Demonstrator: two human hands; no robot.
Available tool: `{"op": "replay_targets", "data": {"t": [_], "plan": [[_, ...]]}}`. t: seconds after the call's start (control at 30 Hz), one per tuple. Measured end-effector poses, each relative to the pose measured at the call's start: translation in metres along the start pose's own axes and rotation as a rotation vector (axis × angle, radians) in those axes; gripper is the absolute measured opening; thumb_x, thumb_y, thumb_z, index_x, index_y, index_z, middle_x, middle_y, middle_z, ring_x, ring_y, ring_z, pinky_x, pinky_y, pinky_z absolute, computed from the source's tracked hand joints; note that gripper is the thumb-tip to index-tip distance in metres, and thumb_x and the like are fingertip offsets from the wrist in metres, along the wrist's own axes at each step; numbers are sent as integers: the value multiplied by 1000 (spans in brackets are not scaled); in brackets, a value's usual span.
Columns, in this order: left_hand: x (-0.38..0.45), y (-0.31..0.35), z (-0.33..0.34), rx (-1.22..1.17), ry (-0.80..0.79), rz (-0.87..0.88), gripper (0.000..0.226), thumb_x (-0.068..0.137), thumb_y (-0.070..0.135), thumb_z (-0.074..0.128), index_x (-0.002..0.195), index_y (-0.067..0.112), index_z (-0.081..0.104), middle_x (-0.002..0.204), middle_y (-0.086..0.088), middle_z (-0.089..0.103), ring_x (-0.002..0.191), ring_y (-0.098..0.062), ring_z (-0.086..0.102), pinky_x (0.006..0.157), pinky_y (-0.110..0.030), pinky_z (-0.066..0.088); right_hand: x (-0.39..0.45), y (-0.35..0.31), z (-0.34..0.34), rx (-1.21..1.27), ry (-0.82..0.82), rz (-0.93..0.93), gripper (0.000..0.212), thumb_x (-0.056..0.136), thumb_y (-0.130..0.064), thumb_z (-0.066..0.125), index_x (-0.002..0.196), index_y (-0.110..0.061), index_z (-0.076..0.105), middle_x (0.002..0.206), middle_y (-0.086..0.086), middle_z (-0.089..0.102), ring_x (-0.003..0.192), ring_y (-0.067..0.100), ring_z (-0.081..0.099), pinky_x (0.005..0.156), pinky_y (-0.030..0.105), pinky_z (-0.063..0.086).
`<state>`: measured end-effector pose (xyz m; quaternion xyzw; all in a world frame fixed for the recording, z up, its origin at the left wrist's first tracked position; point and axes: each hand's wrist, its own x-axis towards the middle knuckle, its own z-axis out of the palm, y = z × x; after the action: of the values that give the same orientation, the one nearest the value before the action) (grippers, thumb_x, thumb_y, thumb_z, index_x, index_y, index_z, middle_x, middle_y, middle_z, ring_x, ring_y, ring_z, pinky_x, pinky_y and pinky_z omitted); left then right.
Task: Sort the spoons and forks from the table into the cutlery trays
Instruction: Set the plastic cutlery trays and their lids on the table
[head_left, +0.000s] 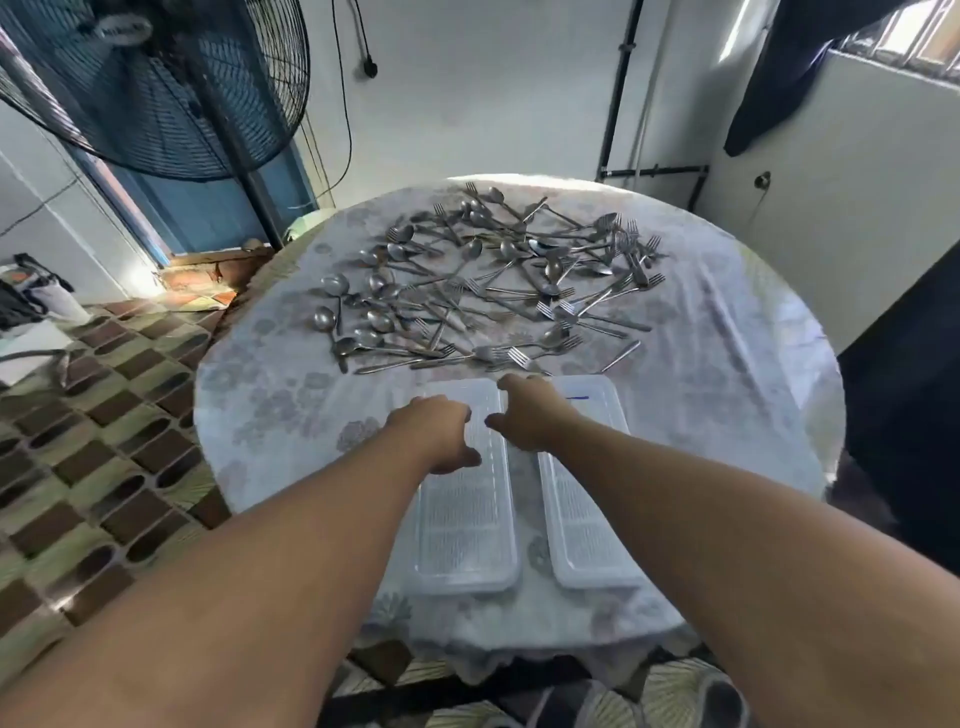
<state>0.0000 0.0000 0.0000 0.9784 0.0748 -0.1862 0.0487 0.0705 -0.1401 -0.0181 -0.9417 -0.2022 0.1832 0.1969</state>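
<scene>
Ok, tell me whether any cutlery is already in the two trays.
No: the left tray and the right tray show bare ribbed floors, and the spoons and forks all lie heaped on the table beyond them.

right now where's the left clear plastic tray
In the head view the left clear plastic cutlery tray lies on the round table's near edge, beside the right clear tray, with the left hand over its far end.

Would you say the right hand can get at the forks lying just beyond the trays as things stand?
Probably yes. The right hand hangs over the far end of the trays, holding nothing, and the nearest forks lie uncovered just beyond its fingers, with nothing in between.
</scene>
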Motion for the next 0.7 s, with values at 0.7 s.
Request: {"op": "replay_targets", "data": {"t": [0.7], "plan": [[24,3,12,239,-190,5,89,67,77,77,141,33,54,130,2,55,121,-26,58,81,-38,41,66,-14,27,108,-57,275,56,85,-31,82,125,-8,51,117,10,64,96,25,56,76,31,47]]}}
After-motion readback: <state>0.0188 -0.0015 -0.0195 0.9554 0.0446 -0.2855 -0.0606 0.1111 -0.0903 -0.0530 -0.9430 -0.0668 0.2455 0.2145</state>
